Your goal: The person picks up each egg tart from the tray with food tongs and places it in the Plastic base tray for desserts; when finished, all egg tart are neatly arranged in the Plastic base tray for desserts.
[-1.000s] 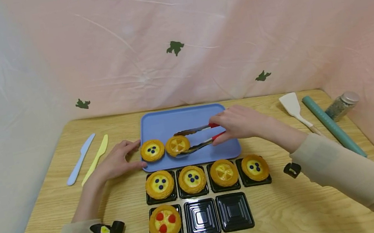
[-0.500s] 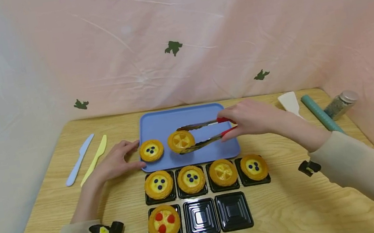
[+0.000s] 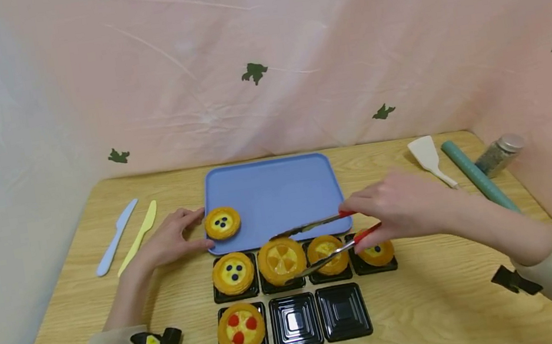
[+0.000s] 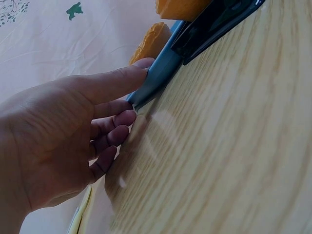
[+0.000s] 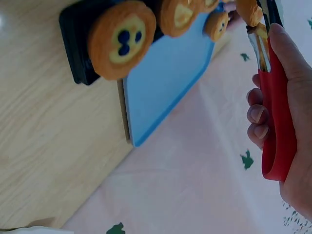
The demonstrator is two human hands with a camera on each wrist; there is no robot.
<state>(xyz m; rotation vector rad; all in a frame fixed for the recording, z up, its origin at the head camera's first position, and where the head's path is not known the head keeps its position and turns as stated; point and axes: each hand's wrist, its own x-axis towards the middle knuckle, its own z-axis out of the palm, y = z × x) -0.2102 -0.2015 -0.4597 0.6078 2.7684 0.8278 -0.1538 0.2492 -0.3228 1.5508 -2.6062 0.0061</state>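
My right hand (image 3: 396, 207) grips the red handles of metal tongs (image 3: 311, 226). Between the tong tips is a tart with orange wedge-shaped pieces (image 3: 282, 261), hanging over the back row of tarts and covering the second one there. In the right wrist view the tongs (image 5: 278, 112) lie along my palm, with the tart (image 5: 249, 10) at the top edge. My left hand (image 3: 173, 238) touches the left edge of the blue tray (image 3: 278, 186), thumb near the front corner, fingers loosely bent. A blueberry tart (image 3: 222, 223) sits on the tray beside it.
Tarts in black square holders line the tray's front. Before them stand a red-topped tart (image 3: 241, 330) and two bare black holders (image 3: 295, 322). Two plastic knives (image 3: 117, 237) lie left; a spatula (image 3: 426, 155), green rolling pin (image 3: 477, 174) and spice jar (image 3: 499, 155) lie right.
My right hand has lifted the orange-wedge tart off the blue tray with the tongs and brought it forward over the back row. My left hand has stayed at the tray's edge.
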